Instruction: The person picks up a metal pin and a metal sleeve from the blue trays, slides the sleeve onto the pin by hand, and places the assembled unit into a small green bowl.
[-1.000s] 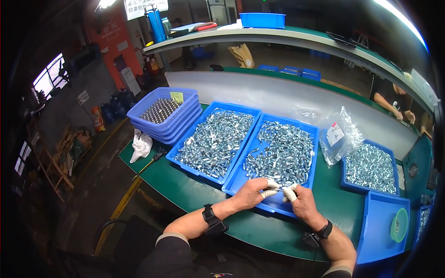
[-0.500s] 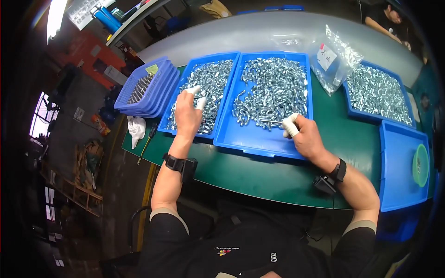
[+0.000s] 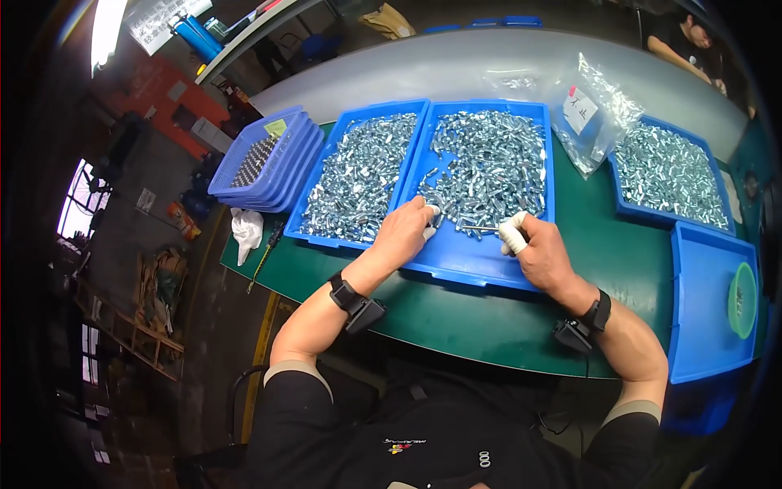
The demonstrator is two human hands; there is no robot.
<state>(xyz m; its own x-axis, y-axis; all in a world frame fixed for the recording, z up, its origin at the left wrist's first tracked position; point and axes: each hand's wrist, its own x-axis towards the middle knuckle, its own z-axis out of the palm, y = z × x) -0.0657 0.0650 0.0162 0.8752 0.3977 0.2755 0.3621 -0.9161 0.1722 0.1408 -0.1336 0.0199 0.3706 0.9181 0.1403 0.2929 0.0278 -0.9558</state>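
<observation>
My right hand [image 3: 542, 253] is closed around a thin metal rod [image 3: 482, 228], which points left over the near side of the middle blue tray [image 3: 464, 259]. White finger covers wrap its thumb and forefinger. At the same tray's left edge, my left hand [image 3: 403, 234] has its white-covered fingertips drawn together beside the metal parts; what they pinch, if anything, is too small to make out. Small shiny metal parts [image 3: 493, 159] heap in the tray's far and middle area. Another blue tray [image 3: 326, 241] on the left holds a heap of similar parts.
Stacked blue baskets [image 3: 281, 183] stand far left, near a white cloth [image 3: 246, 231] and a tape measure [image 3: 262, 265]. To the right are a plastic bag [image 3: 586, 122], a full parts tray [image 3: 668, 216] and a tray [image 3: 700, 326] with a green bowl [image 3: 742, 301]. A person [image 3: 688, 49] sits beyond.
My left hand has moved right from above the left tray to the middle tray, its fingers closing together. The right hand keeps its hold on the rod. The view has shifted slightly.
</observation>
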